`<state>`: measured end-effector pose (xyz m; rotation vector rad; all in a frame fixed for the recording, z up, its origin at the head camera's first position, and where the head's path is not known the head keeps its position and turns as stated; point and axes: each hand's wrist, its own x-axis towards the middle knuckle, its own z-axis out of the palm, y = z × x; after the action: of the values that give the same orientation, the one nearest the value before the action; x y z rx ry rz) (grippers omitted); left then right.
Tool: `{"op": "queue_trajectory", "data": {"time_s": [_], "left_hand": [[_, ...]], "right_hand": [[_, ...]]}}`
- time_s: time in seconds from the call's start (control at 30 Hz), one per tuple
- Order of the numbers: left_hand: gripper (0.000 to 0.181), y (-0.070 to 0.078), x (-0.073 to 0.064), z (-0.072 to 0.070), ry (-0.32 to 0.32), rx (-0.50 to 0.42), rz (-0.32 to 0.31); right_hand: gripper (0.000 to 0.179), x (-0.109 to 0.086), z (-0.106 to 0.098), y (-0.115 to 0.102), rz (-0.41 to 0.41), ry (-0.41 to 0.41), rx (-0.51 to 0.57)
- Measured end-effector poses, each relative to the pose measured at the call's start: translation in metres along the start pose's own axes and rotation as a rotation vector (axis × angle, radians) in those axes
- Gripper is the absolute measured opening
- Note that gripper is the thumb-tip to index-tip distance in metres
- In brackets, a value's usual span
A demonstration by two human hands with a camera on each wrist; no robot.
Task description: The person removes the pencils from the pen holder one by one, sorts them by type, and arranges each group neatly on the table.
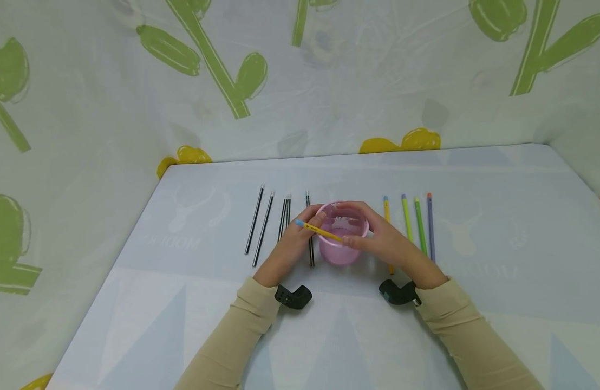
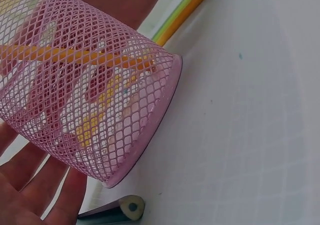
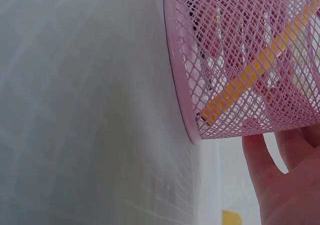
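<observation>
A pink mesh pencil cup [image 1: 343, 254] stands between both hands near the middle of the table. My left hand [image 1: 296, 238] grips its left side, the thumb up at the rim. From the right, my right hand [image 1: 385, 238] holds the cup, with its thumb over the near rim and fingers round the far side. One yellow pencil [image 1: 319, 230] leans inside the cup, its blue eraser end sticking out over the left rim. Through the mesh in the right wrist view, the lower end of this pencil [image 3: 250, 74] shows close to the base.
Several black pencils [image 1: 263, 230] lie left of the cup, one partly behind my left hand. To the right are a yellow pencil [image 1: 386, 208], a lime pencil [image 1: 406, 216], a green pencil [image 1: 420, 225] and a purple pencil [image 1: 430, 227]. A patterned cloth wall [image 1: 329, 108] borders the table.
</observation>
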<state>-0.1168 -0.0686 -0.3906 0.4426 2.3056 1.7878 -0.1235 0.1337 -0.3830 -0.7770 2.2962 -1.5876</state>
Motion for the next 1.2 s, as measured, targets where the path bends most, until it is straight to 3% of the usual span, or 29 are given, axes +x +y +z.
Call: {"op": "queue_trajectory", "data": {"time_s": [0.6, 0.93, 1.2], "left_hand": [[0.039, 0.000, -0.001, 0.001, 0.002, -0.002, 0.015], [0.038, -0.002, -0.001, 0.003, 0.014, -0.001, 0.022], [0.038, -0.005, 0.000, 0.004, 0.036, 0.007, 0.026]], "right_hand": [[0.055, -0.001, 0.002, -0.002, 0.034, 0.012, 0.004], [0.053, 0.006, 0.002, 0.030, 0.002, 0.022, -0.003], [0.053, 0.005, 0.003, 0.028, 0.003, 0.026, 0.006]]}}
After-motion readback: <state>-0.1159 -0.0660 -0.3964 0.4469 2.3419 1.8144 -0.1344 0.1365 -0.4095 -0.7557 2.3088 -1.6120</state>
